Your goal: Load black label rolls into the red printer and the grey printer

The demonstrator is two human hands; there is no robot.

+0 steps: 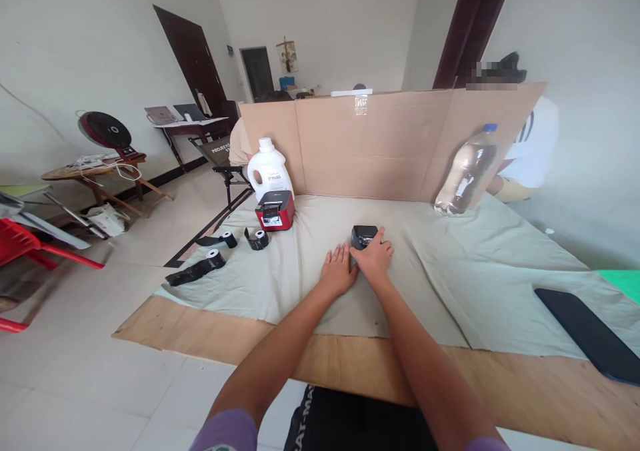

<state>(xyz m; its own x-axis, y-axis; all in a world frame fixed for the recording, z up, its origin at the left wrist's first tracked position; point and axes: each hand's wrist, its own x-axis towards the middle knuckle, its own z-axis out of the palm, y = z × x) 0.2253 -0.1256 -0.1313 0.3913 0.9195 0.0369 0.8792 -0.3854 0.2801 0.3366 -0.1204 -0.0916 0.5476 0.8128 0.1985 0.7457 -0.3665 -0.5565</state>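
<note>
A small black box-shaped device (365, 236), perhaps a portable printer, sits on the pale cloth (300, 271) in front of me. My right hand (374, 254) grips its near side, thumb at the left and fingers around the right edge. Just left of it, my left hand (339, 272) lies flat on the cloth with its fingers stretched out, holding nothing. Farther left stands a red and black printer (283, 212). Several rolls of black-backed paper, one of them a partly unwound roll (215, 259), lie on the cloth near it.
Behind the cloth stands a cardboard screen (370, 148). A white jug (270, 171) is at its left, a clear bottle with a blue cap (470, 171) at its right. A phone (590, 331) lies at the right front. People sit beyond the screen.
</note>
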